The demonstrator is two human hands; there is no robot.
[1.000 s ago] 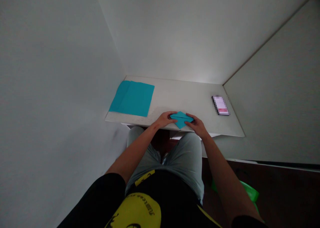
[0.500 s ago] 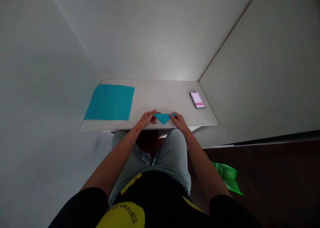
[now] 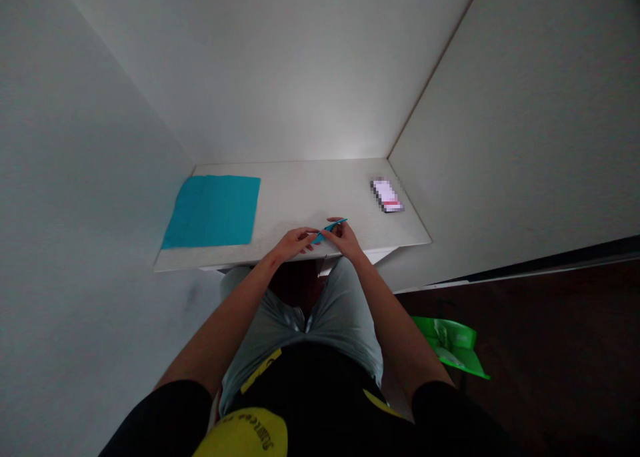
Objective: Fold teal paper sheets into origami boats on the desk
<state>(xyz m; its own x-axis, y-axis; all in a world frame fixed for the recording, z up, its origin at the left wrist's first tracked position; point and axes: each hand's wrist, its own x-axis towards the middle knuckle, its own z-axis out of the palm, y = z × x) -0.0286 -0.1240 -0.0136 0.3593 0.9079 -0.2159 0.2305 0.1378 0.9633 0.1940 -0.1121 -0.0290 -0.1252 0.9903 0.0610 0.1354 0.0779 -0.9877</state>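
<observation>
Both hands at near edge of white desk, w/ small folded teal paper pinched between them. Left hand grips its lower-left end; right hand grips the right side, fingers closed on it (paper seen edge-on, tilted up to the right). Flat teal sheets lie well apart at desk's left; phone far right. Green object on floor.

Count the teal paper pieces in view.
2: a flat sheet at the desk's left end; a small folded piece held by left hand and right hand at the front edge. More may hide under the sheet.
</observation>
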